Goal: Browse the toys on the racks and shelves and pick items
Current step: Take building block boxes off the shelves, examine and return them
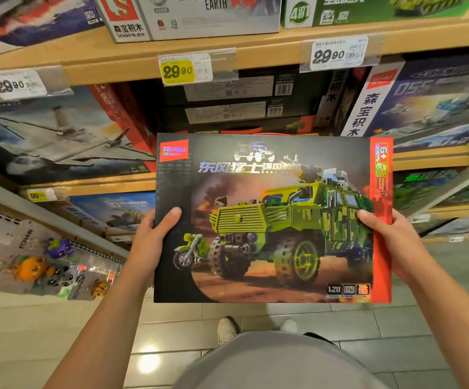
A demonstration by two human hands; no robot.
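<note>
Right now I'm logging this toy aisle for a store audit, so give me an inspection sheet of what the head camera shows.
Surface: wooden shelves with price tags reading 29.90; tiled floor below.
Job's things: block set box picturing a green camouflage truck, held flat, front facing the camera.
Clutter: boxed sets stacked on shelves, including a jet fighter box; keychain toys hanging lower left.
Hands: left hand grips the box's left edge, right hand the right edge, thumbs on the front.
Cables: nothing seen.
Surroundings: the person's shoes on the floor.
</note>
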